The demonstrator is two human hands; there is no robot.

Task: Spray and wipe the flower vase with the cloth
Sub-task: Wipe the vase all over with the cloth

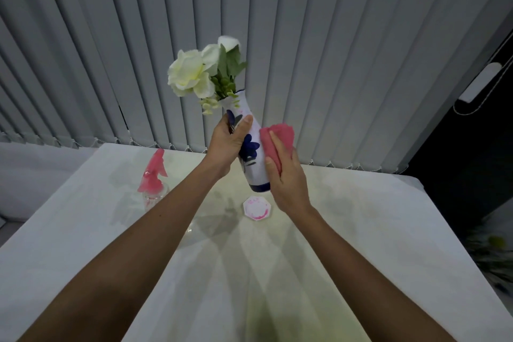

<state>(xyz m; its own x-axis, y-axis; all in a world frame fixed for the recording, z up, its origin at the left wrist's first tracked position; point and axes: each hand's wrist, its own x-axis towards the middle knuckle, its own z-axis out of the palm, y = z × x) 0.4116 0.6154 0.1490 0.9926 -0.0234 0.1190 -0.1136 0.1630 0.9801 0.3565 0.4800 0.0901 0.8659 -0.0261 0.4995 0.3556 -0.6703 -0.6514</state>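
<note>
Your right hand (pixel 286 175) holds the soft pink cloth (pixel 279 139) against the smooth white-and-blue vase (pixel 254 172), which your left hand (pixel 226 141) grips by its thin neck, tilted above the table (pixel 361 216), so I think spraying is done and wiping is under way, with the bottle (pixel 152 175) standing at the left.

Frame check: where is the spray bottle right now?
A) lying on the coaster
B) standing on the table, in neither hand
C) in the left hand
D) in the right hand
B: the spray bottle stands on the table off to the left, while the left hand grips the vase and the right hand holds the cloth against it.
</note>
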